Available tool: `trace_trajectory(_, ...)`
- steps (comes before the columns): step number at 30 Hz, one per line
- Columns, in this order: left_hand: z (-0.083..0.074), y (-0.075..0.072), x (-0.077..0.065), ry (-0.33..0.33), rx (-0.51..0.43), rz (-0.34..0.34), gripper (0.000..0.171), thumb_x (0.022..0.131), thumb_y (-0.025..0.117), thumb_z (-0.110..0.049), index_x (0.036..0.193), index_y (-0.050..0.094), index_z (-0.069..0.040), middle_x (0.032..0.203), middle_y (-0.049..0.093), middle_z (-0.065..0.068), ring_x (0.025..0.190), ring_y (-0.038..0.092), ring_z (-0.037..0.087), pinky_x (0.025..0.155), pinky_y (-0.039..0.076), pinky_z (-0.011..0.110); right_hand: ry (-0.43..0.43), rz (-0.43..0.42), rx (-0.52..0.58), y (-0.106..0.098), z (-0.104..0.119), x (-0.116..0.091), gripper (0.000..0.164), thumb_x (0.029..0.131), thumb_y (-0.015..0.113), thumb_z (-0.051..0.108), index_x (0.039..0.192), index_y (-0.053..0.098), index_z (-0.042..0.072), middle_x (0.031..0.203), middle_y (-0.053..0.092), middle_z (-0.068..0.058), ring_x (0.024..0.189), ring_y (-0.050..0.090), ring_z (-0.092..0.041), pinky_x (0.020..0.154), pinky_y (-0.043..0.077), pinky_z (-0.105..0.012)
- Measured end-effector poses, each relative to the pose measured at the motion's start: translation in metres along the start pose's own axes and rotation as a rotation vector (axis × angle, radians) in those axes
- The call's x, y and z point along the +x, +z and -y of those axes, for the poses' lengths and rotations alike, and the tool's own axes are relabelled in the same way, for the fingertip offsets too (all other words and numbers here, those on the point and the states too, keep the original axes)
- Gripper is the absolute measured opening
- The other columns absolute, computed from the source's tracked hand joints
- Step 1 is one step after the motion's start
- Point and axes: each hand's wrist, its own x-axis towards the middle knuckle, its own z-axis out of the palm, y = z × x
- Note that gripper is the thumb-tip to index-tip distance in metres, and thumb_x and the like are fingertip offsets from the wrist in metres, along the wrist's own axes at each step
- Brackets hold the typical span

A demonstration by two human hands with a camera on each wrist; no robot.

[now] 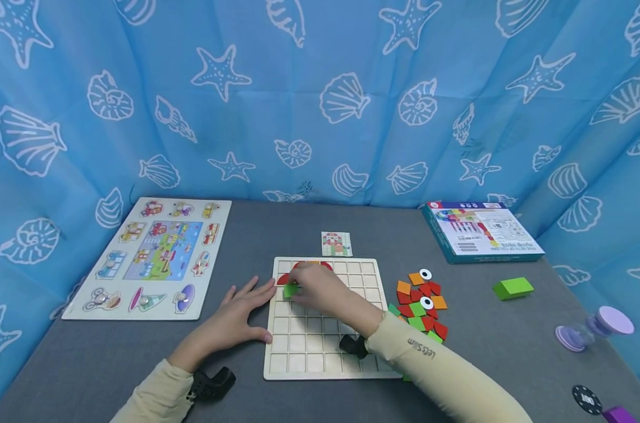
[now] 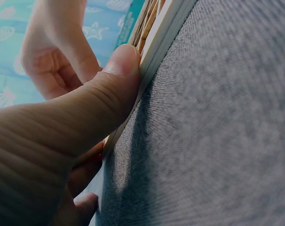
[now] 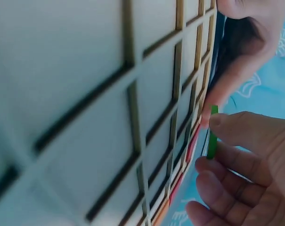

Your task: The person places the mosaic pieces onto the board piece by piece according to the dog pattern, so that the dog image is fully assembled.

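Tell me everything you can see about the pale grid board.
The grid board is pale and looks wooden, with raised strips dividing it into square cells, many bare. It lies flat on the gray table, partly hidden by the right hand and sleeve. Red pieces lie toward its far side. The left hand touches its left edge; the right hand holds a green piece over it.

Pale wooden grid board (image 1: 312, 344), matt woven grey tablecloth (image 1: 246, 247)

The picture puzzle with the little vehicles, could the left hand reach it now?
Probably yes. The left hand touches the edge of the grid board, and the picture puzzle lies off to its left. Only grey tabletop shows between hand and puzzle, so nothing seems in the way.
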Motion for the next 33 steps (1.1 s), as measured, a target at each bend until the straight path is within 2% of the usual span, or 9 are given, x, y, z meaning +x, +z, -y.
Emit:
trace_trajectory(8, -0.002, -0.002, -0.001, 0.004, -0.009, 0.007, 0.095, 0.059, 0.07, -0.052, 0.139, 0.032, -0.015, 0.145, 0.025, 0.0, 0.135, 0.009, 0.031, 0.1, 0.0, 0.061, 0.059, 0.034, -0.007, 0.009, 0.008, 0.011, 0.021, 0.074, 0.069, 0.017, 0.094, 0.068, 0.009, 0.078, 0.058, 0.002, 0.061, 0.047, -0.006, 0.053, 0.039, -0.017)
trace_trajectory(15, -0.002, -0.002, 0.0, 0.02, -0.016, 0.007, 0.096, 0.06, 0.071, -0.051, 0.139, 0.031, -0.015, 0.146, 0.025, 0.0, 0.135, 0.009, 0.031, 0.1, -0.001, 0.062, 0.071, 0.021, -0.042, 0.012, 0.013, 0.012, 0.025, 0.075, 0.07, 0.02, 0.099, 0.068, 0.013, 0.085, 0.059, 0.003, 0.067, 0.052, -0.005, 0.056, 0.042, -0.018)
trace_trajectory(19, -0.001, -0.001, 0.0, 0.016, -0.011, 0.007, 0.096, 0.06, 0.07, -0.052, 0.139, 0.031, -0.016, 0.145, 0.025, 0.0, 0.135, 0.009, 0.031, 0.1, 0.0, 0.062, 0.087, 0.014, -0.056, 0.007, 0.011, 0.007, 0.027, 0.076, 0.07, 0.023, 0.102, 0.067, 0.017, 0.09, 0.061, 0.003, 0.072, 0.056, -0.007, 0.058, 0.045, -0.021)
trace_trajectory(25, -0.003, -0.002, 0.0, -0.01, -0.003, 0.006, 0.096, 0.059, 0.071, -0.051, 0.139, 0.032, -0.015, 0.145, 0.025, -0.001, 0.136, 0.009, 0.03, 0.101, -0.001, 0.06, 0.148, -0.039, -0.027, -0.017, -0.012, -0.021, 0.029, 0.076, 0.069, 0.023, 0.104, 0.065, 0.015, 0.095, 0.062, 0.0, 0.081, 0.059, -0.011, 0.065, 0.048, -0.028)
trace_trajectory(30, -0.004, -0.002, 0.0, -0.02, -0.008, 0.017, 0.095, 0.06, 0.073, -0.049, 0.139, 0.03, -0.018, 0.146, 0.023, -0.003, 0.136, 0.008, 0.028, 0.101, -0.002, 0.059, 0.261, -0.098, -0.026, -0.034, -0.046, -0.059, 0.028, 0.073, 0.073, 0.021, 0.1, 0.066, 0.015, 0.092, 0.06, 0.001, 0.08, 0.057, -0.014, 0.066, 0.047, -0.029)
trace_trajectory(33, -0.004, -0.002, 0.0, -0.028, -0.011, 0.021, 0.095, 0.061, 0.073, -0.049, 0.14, 0.03, -0.02, 0.146, 0.023, -0.005, 0.136, 0.008, 0.027, 0.102, -0.002, 0.058, 0.293, -0.093, -0.019, -0.04, -0.067, -0.084, 0.026, 0.074, 0.072, 0.018, 0.098, 0.067, 0.013, 0.088, 0.059, 0.0, 0.076, 0.056, -0.015, 0.064, 0.047, -0.029)
